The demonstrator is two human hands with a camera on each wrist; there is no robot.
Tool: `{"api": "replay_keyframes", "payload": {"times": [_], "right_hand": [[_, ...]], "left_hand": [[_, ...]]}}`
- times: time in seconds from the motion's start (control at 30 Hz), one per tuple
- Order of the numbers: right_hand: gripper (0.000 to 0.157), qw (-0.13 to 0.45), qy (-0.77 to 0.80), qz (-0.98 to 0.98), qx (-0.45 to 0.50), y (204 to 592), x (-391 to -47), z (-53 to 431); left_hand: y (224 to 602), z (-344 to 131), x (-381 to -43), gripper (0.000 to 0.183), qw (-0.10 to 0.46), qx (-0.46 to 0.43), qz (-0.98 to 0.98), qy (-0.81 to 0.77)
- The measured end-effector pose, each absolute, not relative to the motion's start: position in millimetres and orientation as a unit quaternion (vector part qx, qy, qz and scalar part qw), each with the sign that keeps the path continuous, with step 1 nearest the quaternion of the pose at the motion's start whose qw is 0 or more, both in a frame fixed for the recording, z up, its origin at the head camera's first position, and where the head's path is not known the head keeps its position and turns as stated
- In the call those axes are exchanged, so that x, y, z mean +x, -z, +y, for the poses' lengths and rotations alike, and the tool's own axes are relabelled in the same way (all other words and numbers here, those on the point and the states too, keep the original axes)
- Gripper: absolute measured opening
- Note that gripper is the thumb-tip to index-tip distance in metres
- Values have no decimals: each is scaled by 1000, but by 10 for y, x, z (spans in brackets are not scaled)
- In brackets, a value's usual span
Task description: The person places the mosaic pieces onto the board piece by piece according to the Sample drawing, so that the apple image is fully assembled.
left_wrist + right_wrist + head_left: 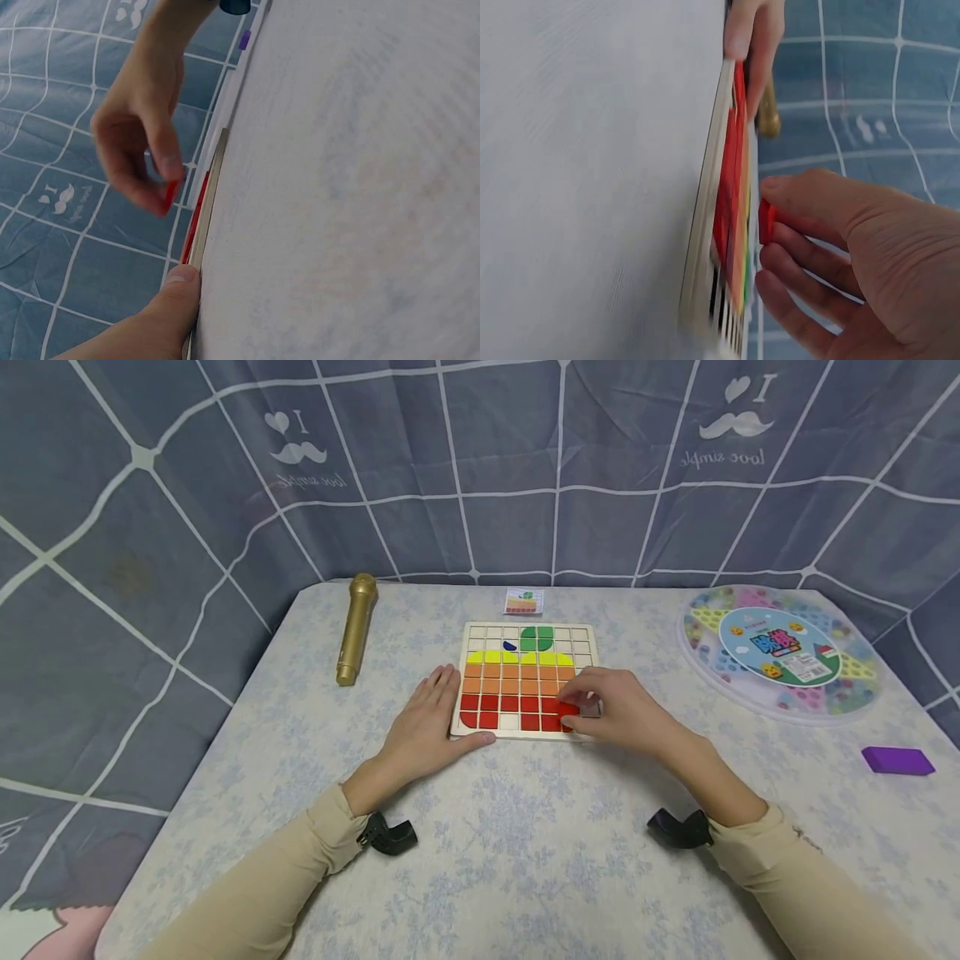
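A wooden grid board (480,633) lies on the table, filled with red, orange and yellow tiles in rows, plus green pieces (537,638) and a small blue piece (509,646) near the top. My right hand (617,706) pinches a red tile (766,221) between thumb and fingertips, just above the board's lower right part. Pale squares show in the bottom row's middle and in the upper rows. Beside the board's left edge rests my left hand (426,727), fingers straight, thumb touching the front left corner. My right hand partly covers the board's right side.
A small picture card (523,602) lies behind the board. To the left is a gold microphone (356,631). A round clear case (847,710) of colourful pieces sits at the right, with a purple block (897,761) nearer the right edge. Patterned curtains (510,535) surround the table.
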State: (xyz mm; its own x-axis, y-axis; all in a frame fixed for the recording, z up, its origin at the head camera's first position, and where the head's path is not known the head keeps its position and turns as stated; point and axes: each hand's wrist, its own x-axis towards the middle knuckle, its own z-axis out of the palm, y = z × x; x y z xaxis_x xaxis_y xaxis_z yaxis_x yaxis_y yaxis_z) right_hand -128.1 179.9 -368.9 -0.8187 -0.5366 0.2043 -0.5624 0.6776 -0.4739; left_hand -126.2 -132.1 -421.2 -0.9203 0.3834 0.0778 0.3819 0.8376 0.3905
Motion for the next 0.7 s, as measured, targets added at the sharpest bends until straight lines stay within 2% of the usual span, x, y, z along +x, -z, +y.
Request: {"api": "replay_keyframes", "payload": {"times": [0.3,0.53,0.7], "right_hand": [[22,9,-291,-901,321,3719,-1402,1250],[20,-8,-306,-899,313,3804,-1399,1137],[16,10,-323,-886,333,3882,-1397,1145]], "left_hand": [[4216,-1325,-1279,116,0,201,959,-200],[4204,-1324,-1281,116,4,200,960,-196],[4226,-1347,-1278,116,1,204,959,-198]]}}
